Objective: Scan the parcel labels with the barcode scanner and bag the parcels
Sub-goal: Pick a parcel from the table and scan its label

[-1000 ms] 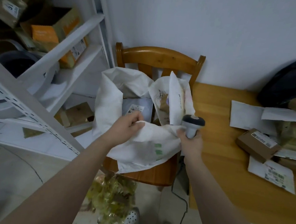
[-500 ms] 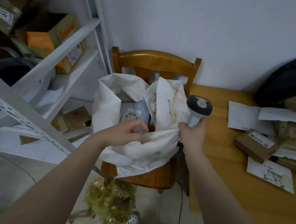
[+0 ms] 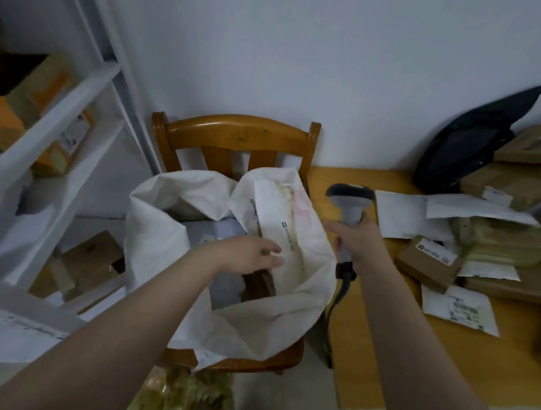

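Off the white sack [image 3: 254, 319] rim now: my L hand [image 3: 246, 259] hovers over its mouth, fingers loose, prob. touching nothing. R hand [image 3: 358, 241] grips scanner [image 3: 350, 204] upright, near parcels [image 3: 428, 262] on tabletop [image 3: 412, 349].

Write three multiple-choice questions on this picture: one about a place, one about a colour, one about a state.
1. Where is the white sack? A) on the table B) on the wooden chair C) on the shelf
2. What colour is the bag by the wall? A) black B) red C) white
3. How is the left hand? A) gripping the scanner B) open over the sack C) pinching a box
1 B: the chair seat shows under it. 2 A: it is dark against the pale wall. 3 B: its fingers are relaxed and hold nothing.
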